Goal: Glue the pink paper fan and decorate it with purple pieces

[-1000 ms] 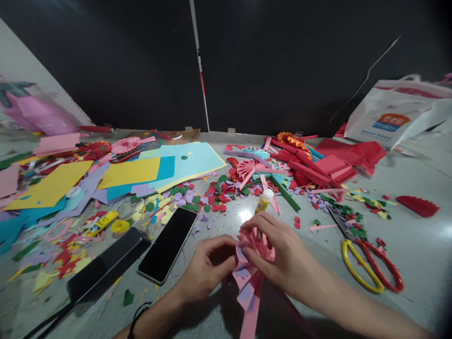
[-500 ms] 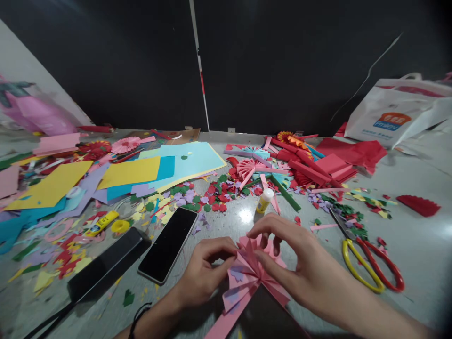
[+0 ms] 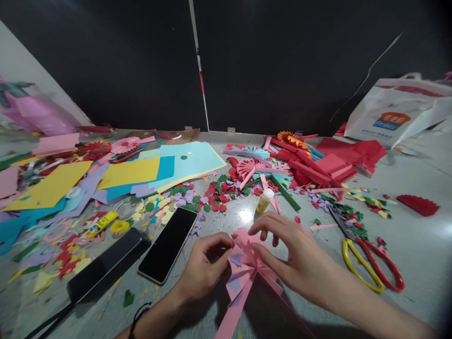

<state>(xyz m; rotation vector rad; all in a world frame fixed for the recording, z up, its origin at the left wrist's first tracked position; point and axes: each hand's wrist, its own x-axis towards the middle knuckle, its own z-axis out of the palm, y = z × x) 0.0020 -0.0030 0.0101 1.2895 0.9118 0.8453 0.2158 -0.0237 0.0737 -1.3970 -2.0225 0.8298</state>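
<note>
Head view: your left hand pinches the left edge of the pink fan, spread between both hands; your right hand curls over its other side, gripping or not, can't tell. Glue stick stands just beyond, scissors lying off right.

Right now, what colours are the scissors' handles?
One handle is yellow, the other red: best in head view.

I've a thin, dark, cord-like bracelet on my left wrist, nearer me than the phone; right forearm, right of the phone, bare.
</note>
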